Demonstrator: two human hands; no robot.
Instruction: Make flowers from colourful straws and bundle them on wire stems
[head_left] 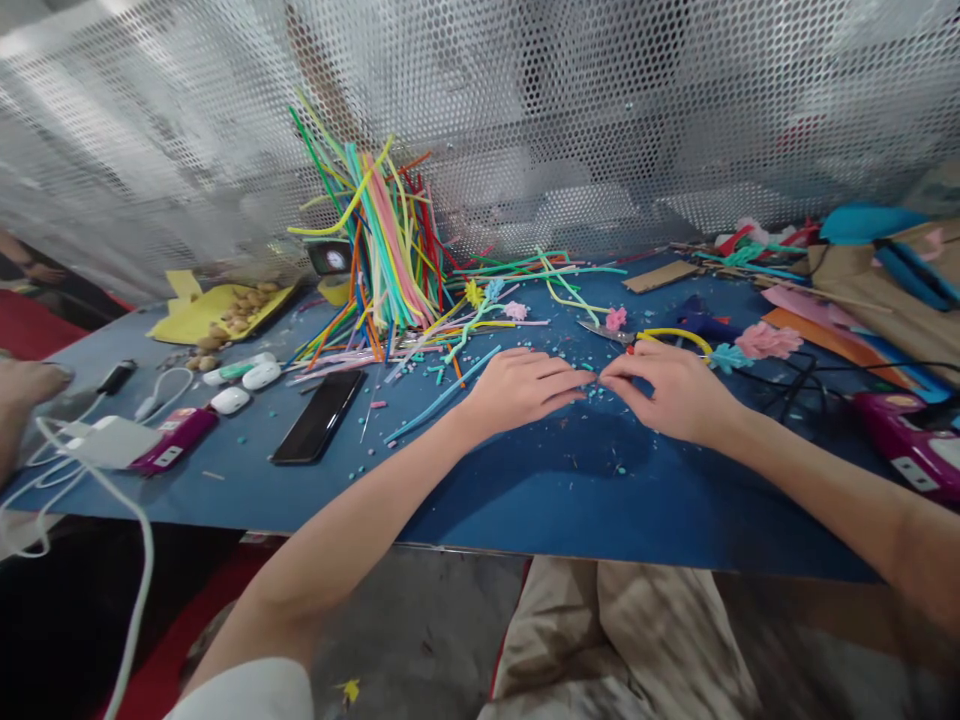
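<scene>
Blue desk (480, 500) glowing under rainbow stems (390, 240)
Dotted silver mesh (600, 120) is spanning the top; magenta box (911, 450) is brightening the right edge.

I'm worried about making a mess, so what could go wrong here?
The metal tool with the yellow handle lies close by the right hand, so fingers might get nicked if its end is sharp. The small loose bits on the blue table could get brushed onto the floor by an arm. And the white cable hangs over the front edge, so a tug might pull things along.
</scene>
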